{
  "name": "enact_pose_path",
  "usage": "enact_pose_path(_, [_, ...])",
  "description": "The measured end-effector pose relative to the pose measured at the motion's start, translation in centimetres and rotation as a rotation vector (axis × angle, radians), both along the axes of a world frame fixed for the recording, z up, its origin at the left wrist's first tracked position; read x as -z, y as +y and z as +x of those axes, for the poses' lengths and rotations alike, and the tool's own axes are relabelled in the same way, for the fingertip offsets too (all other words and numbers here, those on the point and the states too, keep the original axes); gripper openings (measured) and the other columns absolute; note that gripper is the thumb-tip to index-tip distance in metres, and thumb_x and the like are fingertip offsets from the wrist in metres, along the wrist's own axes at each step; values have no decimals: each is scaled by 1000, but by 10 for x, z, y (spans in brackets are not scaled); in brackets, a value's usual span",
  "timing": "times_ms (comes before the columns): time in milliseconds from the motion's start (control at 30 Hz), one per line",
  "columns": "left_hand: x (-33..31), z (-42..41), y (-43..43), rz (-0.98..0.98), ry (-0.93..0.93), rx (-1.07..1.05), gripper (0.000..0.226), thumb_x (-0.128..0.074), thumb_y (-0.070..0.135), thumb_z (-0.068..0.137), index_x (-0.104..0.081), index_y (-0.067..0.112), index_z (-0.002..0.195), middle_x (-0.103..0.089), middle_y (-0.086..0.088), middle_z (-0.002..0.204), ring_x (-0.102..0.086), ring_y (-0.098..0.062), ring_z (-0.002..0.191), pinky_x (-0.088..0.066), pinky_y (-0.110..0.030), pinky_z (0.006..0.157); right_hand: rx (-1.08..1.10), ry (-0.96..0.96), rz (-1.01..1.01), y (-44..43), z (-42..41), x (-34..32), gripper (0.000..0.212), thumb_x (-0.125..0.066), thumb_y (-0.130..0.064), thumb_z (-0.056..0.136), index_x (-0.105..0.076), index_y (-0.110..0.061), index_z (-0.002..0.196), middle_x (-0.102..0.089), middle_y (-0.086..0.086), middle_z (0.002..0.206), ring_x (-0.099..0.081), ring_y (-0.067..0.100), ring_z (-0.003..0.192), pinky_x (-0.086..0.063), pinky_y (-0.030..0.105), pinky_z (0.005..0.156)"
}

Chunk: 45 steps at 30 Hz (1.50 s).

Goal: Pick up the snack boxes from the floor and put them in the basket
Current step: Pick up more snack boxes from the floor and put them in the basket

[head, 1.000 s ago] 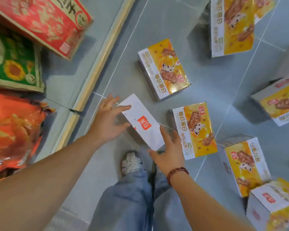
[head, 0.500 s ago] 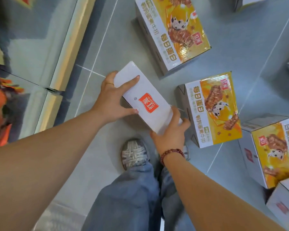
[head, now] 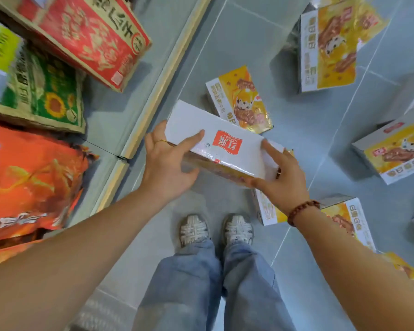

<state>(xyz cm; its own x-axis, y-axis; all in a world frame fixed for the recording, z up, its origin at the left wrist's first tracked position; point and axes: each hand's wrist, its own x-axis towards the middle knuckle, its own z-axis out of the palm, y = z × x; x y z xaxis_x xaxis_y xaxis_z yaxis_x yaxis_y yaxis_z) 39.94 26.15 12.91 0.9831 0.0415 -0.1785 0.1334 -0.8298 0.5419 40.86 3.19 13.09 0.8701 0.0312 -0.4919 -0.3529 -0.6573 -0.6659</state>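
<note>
The person stands on the grey tiled floor point(head: 249, 32) with both bare arms stretched forward and down, and the snack box point(head: 215, 139) is carried between the two hands at about the height of the shelf edge. Its white face with the red logo is turned up, and its long axis runs from upper left to lower right.

The left hand point(head: 170, 168) grips the box's left end. The thumb lies flat across the white face, pointing toward the logo, while the fingers spread round the far corner; a thin ring point(head: 162, 141) shows on one of them. The right hand point(head: 282, 175) holds the opposite end, with the forefinger laid straight along the end panel and the thumb tucked under the near lower edge. A beaded bracelet point(head: 301, 211) sits on that wrist. Both wrists are bent slightly inward, so the palms face each other across the box.

More yellow boxes lie on the floor: one just beyond the held box point(head: 242, 99), one at the upper right point(head: 328, 46), one at the right point(head: 397, 149), and one by the right forearm point(head: 349, 218). Below the hands are two pale shoes point(head: 194, 230) and blue jeans point(head: 213, 283). To the left, a low shelf point(head: 163, 75) carries a red carton point(head: 89, 37), a green sunflower bag point(head: 41, 91) and an orange bag point(head: 26, 177).
</note>
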Motion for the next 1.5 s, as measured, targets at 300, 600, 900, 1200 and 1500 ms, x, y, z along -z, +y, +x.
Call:
enact_pose_path(300, [-280,-4,15,-86,-365,-169,51,-60,40,65,-53,48,115,-39,-12,134,-32,-20,115,-23,-20,96,-6,-298,232,-2,40,-274,69,-85,-14,62,-56,-28,123,-57,-8,111,-55,10,100,-50,24,87])
enact_pose_path(600, [-494,-36,1,-170,-732,-313,55,-75,29,66,-59,32,118,-35,-3,132,-36,-20,126,-26,-18,109,-50,-630,437,-8,25,-487,44,-85,-31,62,-67,-38,101,-67,-10,110,-64,10,99,-55,35,83])
enact_pose_path(900, [-579,-102,-57,-145,-889,-586,60,-79,21,70,-55,38,123,-32,8,132,-28,8,120,-25,-9,103,-188,-849,664,-24,12,-578,31,-77,-39,69,-71,-33,99,-69,-10,106,-64,17,103,-55,43,81])
enact_pose_path(1200, [-604,-239,-95,13,-940,-905,82,-77,23,73,-31,57,131,-43,21,138,-45,-15,125,-47,-30,88,-420,-934,874,13,-52,-608,44,-70,-43,79,-53,-29,117,-58,1,85,-57,15,75,-49,29,69])
enact_pose_path(1500, [-614,-405,-97,264,-986,-1194,70,-81,17,68,-50,45,124,-50,20,127,-47,-21,125,-49,-47,91,-706,-960,917,81,-194,-608,38,-65,-45,80,-60,-25,112,-59,-8,88,-54,8,80,-44,23,70])
